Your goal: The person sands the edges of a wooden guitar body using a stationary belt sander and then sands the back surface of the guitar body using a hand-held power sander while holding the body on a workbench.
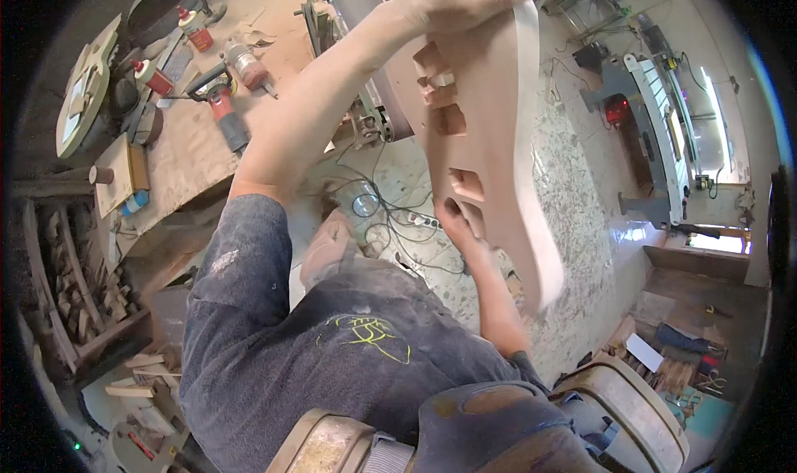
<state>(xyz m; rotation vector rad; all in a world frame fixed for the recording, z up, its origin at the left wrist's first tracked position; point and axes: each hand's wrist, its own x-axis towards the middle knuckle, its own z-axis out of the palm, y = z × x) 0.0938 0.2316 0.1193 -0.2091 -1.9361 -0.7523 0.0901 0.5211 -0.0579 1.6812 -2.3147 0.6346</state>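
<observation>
An unfinished pale wooden guitar body [498, 99] is held up on edge in front of me, with several routed cavities in its face. Across its top end lies my left hand [465, 0], closed over the edge. Lower down, my right hand [457, 224] grips the body near its lower cavities; part of that hand is hidden behind the wood. Just beyond the body, partly covered by it and my left forearm, stands what looks like a belt sander [357, 24].
On the dusty workbench [183, 161] at left lie a red-and-black power tool [222, 112], red-and-white bottles [194, 29] and another guitar body [87, 91]. Cables [398, 215] trail over the floor. Wood offcuts [91, 294] fill a rack lower left; a grey machine [652, 124] stands right.
</observation>
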